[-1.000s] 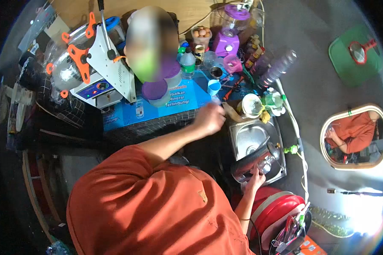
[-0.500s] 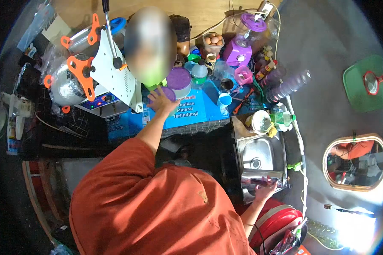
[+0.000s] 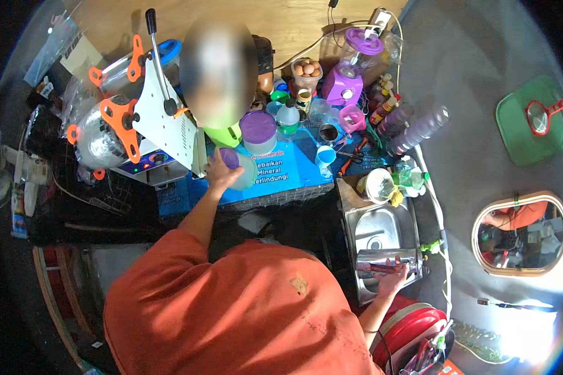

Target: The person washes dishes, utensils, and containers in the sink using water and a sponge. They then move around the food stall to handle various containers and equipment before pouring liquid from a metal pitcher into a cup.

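Observation:
My left hand (image 3: 218, 174) is closed round the edge of a purple lid (image 3: 229, 157) at the front of the counter. Right beside that lid is its translucent tub (image 3: 247, 175); whether the two are still joined I cannot tell. Behind it stands a second tub with a purple lid (image 3: 258, 127). Over the near end of the steel sink (image 3: 376, 226), my right hand (image 3: 392, 280) grips a shiny metal cylinder (image 3: 388, 259), held lying sideways. Its fingers show partly against the metal.
A white cup sealer (image 3: 162, 115) stands at the left of the counter, with a blurred patch beside it. Cups, bottles, a bin of eggs (image 3: 307, 70) and a purple blender (image 3: 344, 84) crowd the back. A red lidded bin (image 3: 413, 331) is near my right arm.
My left hand has moved left and toward me, and the purple lid under it has shifted and tilted, with more of the tub showing. The right hand and metal cylinder have barely moved.

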{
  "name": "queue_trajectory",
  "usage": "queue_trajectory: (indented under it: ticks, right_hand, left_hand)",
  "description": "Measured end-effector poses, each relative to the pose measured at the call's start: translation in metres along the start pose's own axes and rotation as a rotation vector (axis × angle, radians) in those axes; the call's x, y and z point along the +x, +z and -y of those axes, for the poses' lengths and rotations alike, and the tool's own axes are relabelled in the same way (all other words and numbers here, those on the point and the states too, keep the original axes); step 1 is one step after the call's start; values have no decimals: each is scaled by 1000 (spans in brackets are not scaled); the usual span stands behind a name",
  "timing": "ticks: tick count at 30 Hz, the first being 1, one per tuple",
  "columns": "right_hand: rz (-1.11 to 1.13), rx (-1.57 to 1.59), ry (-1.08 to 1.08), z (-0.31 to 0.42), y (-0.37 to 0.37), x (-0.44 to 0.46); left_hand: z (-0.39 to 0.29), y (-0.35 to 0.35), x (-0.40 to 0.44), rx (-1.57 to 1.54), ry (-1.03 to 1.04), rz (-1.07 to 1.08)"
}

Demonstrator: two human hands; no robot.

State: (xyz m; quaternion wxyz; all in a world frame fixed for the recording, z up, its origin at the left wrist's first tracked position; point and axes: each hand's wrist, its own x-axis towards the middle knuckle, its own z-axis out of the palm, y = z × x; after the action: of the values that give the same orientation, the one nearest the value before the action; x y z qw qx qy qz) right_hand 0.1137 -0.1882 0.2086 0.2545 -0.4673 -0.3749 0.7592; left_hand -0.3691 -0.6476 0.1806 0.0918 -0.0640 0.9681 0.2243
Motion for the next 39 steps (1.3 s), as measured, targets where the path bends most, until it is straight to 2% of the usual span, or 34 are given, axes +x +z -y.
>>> queue_trajectory:
  ticks: [1, 3, 4, 6, 7, 8, 9, 10, 11, 13, 14, 16, 17, 18, 19, 21, 23, 24, 27, 28, 29, 31, 32, 33, 36, 38, 39]
  right_hand:
    - [-2, 4, -2, 2, 5, -3]
    - [-97, 12, -42, 6, 19, -5]
    - [-165, -27, -96, 7, 25, -4]
    - [-121, -117, -70, 6, 8, 12]
    - [-73, -207, -39, 7, 3, 12]
    - [-68, -160, -49, 8, -1, 15]
    - [-38, -284, -183, 1, -7, 19]
    - [-6, -507, -307, -1, -10, 17]
    - [25, -732, -429, -1, -11, 16]
    - [-143, -423, -130, 27, 27, -4]
    - [-92, -529, -186, 23, 15, 1]
    - [-233, -548, -170, 31, 31, -14]
    - [-143, -452, -267, 12, 0, 12]
    - [-180, -543, -373, 11, 3, 11]
    - [-274, -412, -295, 25, 27, -6]
    - [-324, -471, -315, 52, 62, -41]
    - [-147, -209, -396, 44, 47, -31]
    - [-165, -150, -383, 45, 51, -33]
    - [-86, -62, -464, 43, 55, -34]
    - [-139, -65, -410, 49, 61, -42]
    - [-153, -64, -474, 43, 56, -31]
    - [-208, -6, -561, 46, 64, -33]
    - [-191, 157, -555, 41, 65, -27]
    - [-142, 124, -594, 35, 59, -26]
    - [-234, 103, -583, 37, 57, -41]
    - [-135, 89, -599, 36, 54, -52]
    - [-159, 105, -603, 33, 54, -53]
  left_hand:
    - [5, 1, 0, -140, 18, -20]
    - [17, 9, 1, -194, -12, -44]
    - [33, 21, 9, -337, 56, -84]
    - [60, 52, 23, -644, 138, -150]
    - [65, 55, 20, -644, 142, -141]
    - [69, 59, 17, -739, 112, -135]
    - [71, 63, 11, -834, 82, -127]
    - [39, 26, -24, -1075, 22, 48]
    - [33, 24, -36, -1075, 28, 60]
    - [24, 26, -50, -1329, 108, 192]
    - [21, 31, -52, -1277, 154, 239]
    - [-28, 9, -79, -1298, 253, 330]
    - [-60, -6, -97, -1322, 342, 409]
    - [-89, -18, -112, -1312, 359, 447]
    - [-118, -28, -125, -1322, 440, 521]
    - [-165, -32, -140, -1318, 547, 647]
    - [-211, -28, -153, -1194, 832, 739]
    - [-239, -37, -170, -1163, 859, 854]
    - [-304, -21, -206, -1122, 1157, 953]
    - [-321, -14, -216, -1055, 1228, 967]
    - [-339, -8, -225, -812, 1369, 799]
    - [-361, -13, -256, -534, 1579, 590]
    - [-365, -19, -272, -459, 1577, 603]
    - [-369, -18, -284, -400, 1614, 618]
    - [-372, -16, -313, -271, 1620, 634]
    - [-375, -12, -324, -224, 1680, 556]
    - [-377, -11, -329, -213, 1702, 574]
